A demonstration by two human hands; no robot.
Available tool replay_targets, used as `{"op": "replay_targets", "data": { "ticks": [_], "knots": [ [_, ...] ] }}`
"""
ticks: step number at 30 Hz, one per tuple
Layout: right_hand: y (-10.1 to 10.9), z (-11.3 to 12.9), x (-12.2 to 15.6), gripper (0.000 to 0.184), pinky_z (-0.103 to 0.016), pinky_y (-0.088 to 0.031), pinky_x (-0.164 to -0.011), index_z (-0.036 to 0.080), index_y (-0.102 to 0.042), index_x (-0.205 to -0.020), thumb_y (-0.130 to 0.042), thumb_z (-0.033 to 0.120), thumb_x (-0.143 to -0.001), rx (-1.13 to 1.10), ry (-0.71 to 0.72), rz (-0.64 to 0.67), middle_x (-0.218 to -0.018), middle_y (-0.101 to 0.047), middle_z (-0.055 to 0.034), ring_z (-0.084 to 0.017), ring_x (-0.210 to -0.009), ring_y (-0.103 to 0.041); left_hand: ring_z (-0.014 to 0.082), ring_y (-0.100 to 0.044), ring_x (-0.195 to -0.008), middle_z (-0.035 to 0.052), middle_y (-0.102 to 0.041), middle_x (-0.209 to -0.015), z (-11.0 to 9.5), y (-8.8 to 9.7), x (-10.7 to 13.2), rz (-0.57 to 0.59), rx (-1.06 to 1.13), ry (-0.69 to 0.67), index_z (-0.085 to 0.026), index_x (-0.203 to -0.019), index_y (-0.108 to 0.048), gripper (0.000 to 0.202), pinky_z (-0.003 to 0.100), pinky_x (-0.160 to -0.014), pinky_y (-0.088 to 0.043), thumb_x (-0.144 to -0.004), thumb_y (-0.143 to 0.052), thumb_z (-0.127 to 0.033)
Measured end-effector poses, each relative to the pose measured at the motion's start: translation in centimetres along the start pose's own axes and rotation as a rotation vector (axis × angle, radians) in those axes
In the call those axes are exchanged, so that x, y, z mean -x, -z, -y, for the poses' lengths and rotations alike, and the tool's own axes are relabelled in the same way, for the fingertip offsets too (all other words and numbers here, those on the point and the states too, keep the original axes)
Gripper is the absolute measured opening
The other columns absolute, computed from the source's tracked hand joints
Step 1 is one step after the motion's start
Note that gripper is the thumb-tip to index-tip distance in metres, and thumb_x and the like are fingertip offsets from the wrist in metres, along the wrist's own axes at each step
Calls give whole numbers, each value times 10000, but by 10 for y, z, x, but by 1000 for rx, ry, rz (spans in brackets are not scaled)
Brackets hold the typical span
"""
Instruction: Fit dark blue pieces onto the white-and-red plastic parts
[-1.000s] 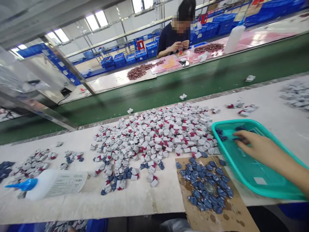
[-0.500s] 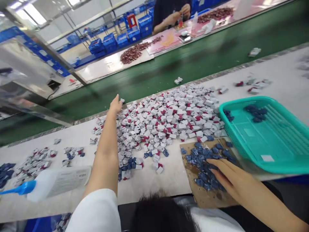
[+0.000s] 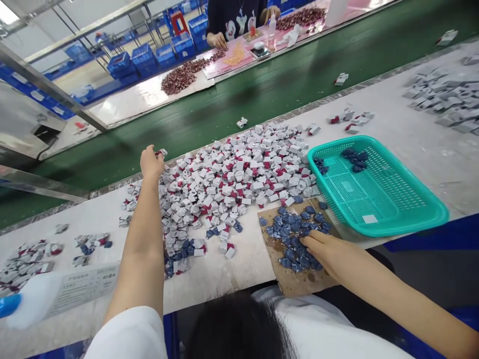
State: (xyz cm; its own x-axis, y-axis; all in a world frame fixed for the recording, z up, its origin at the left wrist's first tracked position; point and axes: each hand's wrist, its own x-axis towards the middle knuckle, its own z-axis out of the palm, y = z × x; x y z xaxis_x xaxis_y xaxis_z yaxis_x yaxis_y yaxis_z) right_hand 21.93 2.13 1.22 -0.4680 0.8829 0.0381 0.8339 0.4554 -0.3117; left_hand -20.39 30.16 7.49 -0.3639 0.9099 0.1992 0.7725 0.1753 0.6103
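My left hand reaches across the far edge of a large heap of small white-and-red packets, its fingertips bunched on one packet. My right hand lies over blue foil-wrapped pieces, its fingers together and resting on them. These pieces are scattered on a stained cardboard sheet. To the right stands a teal plastic mesh basket with a few blue pieces inside.
A plastic bottle with a blue nozzle lies at lower left on the white bench. Grey pieces lie at upper right. Beyond a green conveyor belt, a co-worker handles items among blue crates. Dark hair fills the lower middle.
My right hand has moved from the teal basket onto the blue pieces on the cardboard. My left arm has come into view, reaching over the heap. The view has shifted, moving the basket leftward.
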Motion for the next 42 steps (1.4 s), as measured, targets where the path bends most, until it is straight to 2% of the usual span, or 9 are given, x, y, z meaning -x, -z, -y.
{"op": "replay_targets", "data": {
  "ticks": [3,5,9,12,15,22,29,33,42],
  "knots": [
    [3,-5,-4,219,-266,-397,-530,201,-565,-879,-379,97,-928,-55,11,5,-786,-584,-32,-153,-613,-583,190,-596,-1071,17,-650,-990,-17,10,39,-73,156,21,-96,-979,-581,140,384,-1024,-461,-904,-466,-121],
    [5,-8,-5,210,-272,-416,-560,203,-556,-896,-363,139,-950,-98,15,5,-821,-600,-37,-159,-648,-598,137,-639,-957,27,-663,-1023,-31,18,87,-60,401,66,-130,-1028,-592,177,302,-896,-543,-930,-449,-167],
    [6,-12,-4,186,-287,-425,-596,207,-513,-867,-355,196,-963,-208,0,21,-804,-597,-33,-172,-682,-606,104,-656,-805,34,-690,-936,-65,28,208,263,1095,333,-153,-908,-674,142,197,-715,-567,-791,-712,-224],
    [5,-12,-3,197,-297,-427,-624,213,-494,-851,-336,228,-967,-290,-29,27,-807,-597,-39,-184,-709,-607,110,-658,-771,41,-710,-927,-88,19,281,443,1249,547,-155,-889,-710,287,161,-606,-549,-661,-834,-278],
    [6,-11,-4,205,-309,-440,-648,211,-502,-848,-332,256,-954,-374,-57,17,-835,-613,-61,-203,-753,-613,131,-670,-808,52,-724,-965,-100,2,322,560,1263,678,-162,-900,-727,355,164,-598,-545,-611,-868,-311],
    [22,-8,-5,181,-262,-414,-512,206,-555,-834,-458,341,-905,-629,-148,3,-553,-507,25,-149,-510,-509,163,-671,-859,58,-721,-950,-106,-20,342,700,1144,648,-170,-941,-738,436,200,-637,-561,-569,-894,-337],
    [50,22,0,361,-230,-456,-471,179,-628,-897,-561,531,-850,-946,-320,-133,-723,-622,-31,-134,-561,-555,160,-650,-806,52,-728,-880,-119,-24,347,741,1148,579,-165,-913,-702,476,214,-600,-551,-532,-906,-363],
    [60,34,-4,417,-234,-492,-501,176,-657,-871,-587,585,-830,-954,-346,-186,-737,-652,-53,-153,-605,-594,156,-648,-784,45,-726,-865,-124,-23,348,765,1168,565,-166,-912,-695,474,227,-629,-550,-533,-905,-358],
    [62,33,-5,200,-220,-470,-488,176,-629,-860,-520,339,-898,-765,-188,-170,-767,-666,-50,-147,-621,-611,169,-672,-797,54,-737,-871,-122,-25,347,727,1154,391,-182,-908,-701,359,267,-713,-554,-622,-860,-328]
  ]
}}
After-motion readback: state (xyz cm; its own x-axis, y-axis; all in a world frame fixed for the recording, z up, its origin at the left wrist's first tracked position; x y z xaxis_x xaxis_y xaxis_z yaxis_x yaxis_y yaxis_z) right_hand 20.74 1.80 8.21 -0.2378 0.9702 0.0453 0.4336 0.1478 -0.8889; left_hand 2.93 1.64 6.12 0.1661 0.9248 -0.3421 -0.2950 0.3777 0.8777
